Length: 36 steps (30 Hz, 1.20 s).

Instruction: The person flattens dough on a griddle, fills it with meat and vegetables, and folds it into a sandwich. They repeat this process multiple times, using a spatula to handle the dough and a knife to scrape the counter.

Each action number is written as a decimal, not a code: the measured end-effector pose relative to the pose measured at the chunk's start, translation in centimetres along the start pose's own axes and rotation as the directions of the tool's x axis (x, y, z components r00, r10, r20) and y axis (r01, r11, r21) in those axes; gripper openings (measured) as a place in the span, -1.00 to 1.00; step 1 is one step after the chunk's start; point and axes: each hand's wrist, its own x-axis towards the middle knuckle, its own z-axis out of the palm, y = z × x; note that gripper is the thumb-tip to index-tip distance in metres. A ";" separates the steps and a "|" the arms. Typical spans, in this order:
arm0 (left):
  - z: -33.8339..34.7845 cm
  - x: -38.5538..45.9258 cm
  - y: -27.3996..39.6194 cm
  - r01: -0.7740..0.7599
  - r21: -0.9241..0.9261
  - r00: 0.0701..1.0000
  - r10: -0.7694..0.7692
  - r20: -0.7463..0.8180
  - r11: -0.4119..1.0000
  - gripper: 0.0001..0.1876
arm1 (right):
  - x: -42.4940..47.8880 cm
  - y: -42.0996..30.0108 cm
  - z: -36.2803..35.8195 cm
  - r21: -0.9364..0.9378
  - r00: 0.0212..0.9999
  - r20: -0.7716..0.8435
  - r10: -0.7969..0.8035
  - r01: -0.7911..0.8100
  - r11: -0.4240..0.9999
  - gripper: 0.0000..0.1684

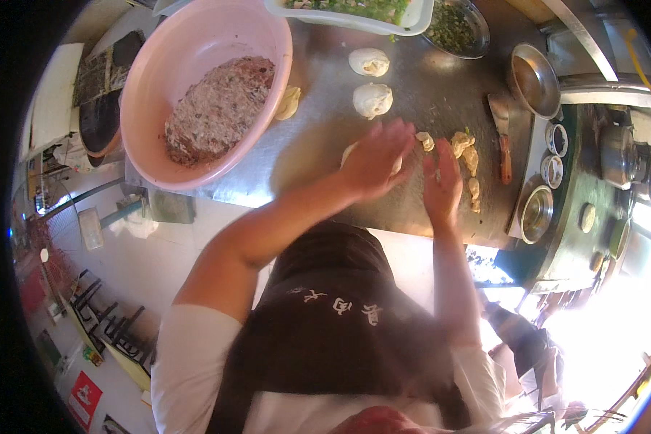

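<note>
On the steel worktop (314, 141), my left hand (378, 160) lies palm down over a piece of dough (347, 154), whose pale edges show at either side of the hand. My right hand (443, 182) is raised just right of it, fingers apart, holding nothing. Two filled-looking dough balls, one nearer (372, 100) and one farther (369, 62), sit beyond my left hand. A small dough scrap (425, 141) lies by my right fingertips, and a strip of dough pieces (469, 154) is to their right.
A pink basin (141, 125) of minced meat stands left, with a dough lump (288, 103) against it. A white tray (352, 24) and metal bowl (483, 32) hold chopped greens at the back. Right are a scraper (504, 157), metal bowls (535, 81) and small cups (551, 171).
</note>
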 end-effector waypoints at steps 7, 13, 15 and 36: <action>-1.5 -4.4 4.6 0.087 -0.204 0.993 -0.102 -0.061 0.975 -0.42 | -1.1 -1.7 3.9 -0.193 0.966 0.073 -0.249 0.259 0.946 -0.34; -4.4 -4.7 2.9 0.140 -0.335 0.866 -0.279 -0.416 0.932 -0.43 | -2.0 -1.0 4.2 -0.109 0.919 0.208 -0.336 0.363 0.925 -0.26; -0.5 -5.1 2.0 0.299 -0.211 0.875 -0.355 -0.329 0.931 -0.38 | -2.8 1.8 6.8 -0.340 0.809 0.523 -0.269 0.488 0.804 -0.23; 0.1 -3.5 6.4 0.220 -0.290 0.967 -0.248 -0.064 0.931 -0.37 | -2.1 5.0 3.2 -0.089 0.979 0.185 0.081 -0.066 0.994 -0.73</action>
